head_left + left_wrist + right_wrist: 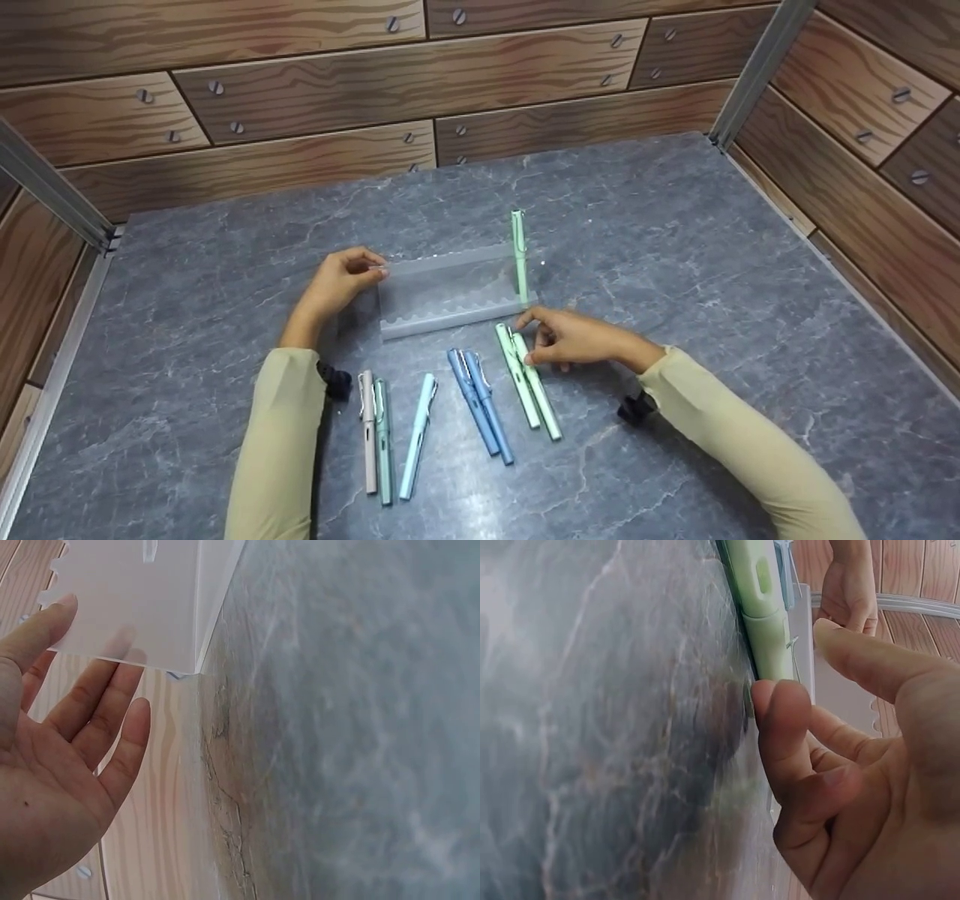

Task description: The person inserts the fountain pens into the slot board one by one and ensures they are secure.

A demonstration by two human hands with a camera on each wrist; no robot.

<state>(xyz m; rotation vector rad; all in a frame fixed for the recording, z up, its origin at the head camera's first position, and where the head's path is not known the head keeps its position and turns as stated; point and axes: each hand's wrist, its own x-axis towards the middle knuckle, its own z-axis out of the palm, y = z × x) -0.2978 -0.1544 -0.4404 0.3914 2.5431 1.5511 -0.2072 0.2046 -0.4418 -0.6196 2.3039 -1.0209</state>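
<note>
A clear frosted plastic pen rack (pixel 450 292) with notched rails stands upright on the table. My left hand (pixel 341 281) pinches its left edge; in the left wrist view, the thumb lies on one face and fingertips (pixel 131 656) show behind the sheet. A light green pen (pixel 519 255) leans in the rack's right end. In front of the rack lie two more light green pens (pixel 529 382), side by side. My right hand (pixel 574 337) is at their upper ends, fingers bent and spread; in the right wrist view a fingertip (pixel 763 694) meets the end of a green pen (pixel 754 585).
Two blue pens (pixel 480 409) lie left of the green pair. Further left are a light blue pen (pixel 418 435), a dark green pen (pixel 383 442) and a grey pen (pixel 368 431). Wood-patterned walls (pixel 315 97) border the marbled grey table (pixel 675 247).
</note>
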